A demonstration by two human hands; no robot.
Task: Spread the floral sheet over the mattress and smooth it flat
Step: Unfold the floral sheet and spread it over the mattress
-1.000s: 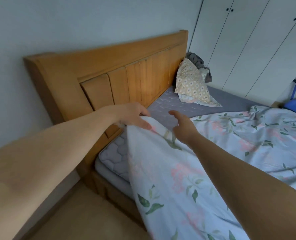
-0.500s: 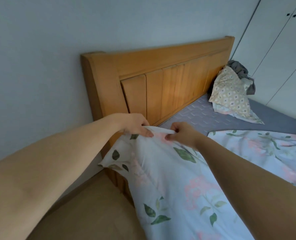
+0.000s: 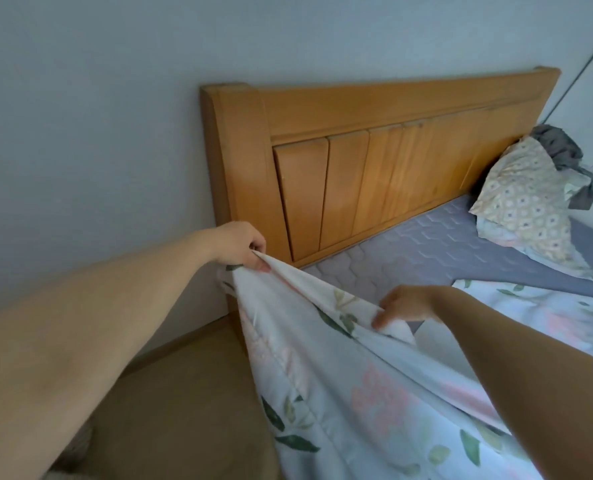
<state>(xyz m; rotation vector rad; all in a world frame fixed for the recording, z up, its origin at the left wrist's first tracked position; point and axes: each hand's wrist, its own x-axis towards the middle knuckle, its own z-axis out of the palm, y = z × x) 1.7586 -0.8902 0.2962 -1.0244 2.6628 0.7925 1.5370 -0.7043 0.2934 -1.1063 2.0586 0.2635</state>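
The corner of the pale blue floral sheet (image 3: 340, 393) is pinched by the left hand (image 3: 241, 247), with the fingers curled around the hem, just beside the post of the honey-coloured wooden headboard (image 3: 374, 168). The same hem is gripped a little further along by the right hand (image 3: 404, 306), above the grey quilted mattress (image 3: 409, 247). Between the two hands the edge is pulled into a tight, raised line. It is judged that the cloth is held in this way so that the hem can be made straight and carried toward the headboard without folds.

Outward from the hands, the sheet is seen to hang down over the near side of the bed toward the beige floor (image 3: 184, 410), while its other part lies wrinkled on the mattress at the right. A strip of mattress along the headboard is not yet covered. At the far head corner of the bed a yellowish patterned pillow (image 3: 523, 206) is leaned, with a dark grey cloth (image 3: 561, 147) behind it. Probably the pillow must be lifted before the sheet can reach that corner. The smoothing is judged as not yet begun.
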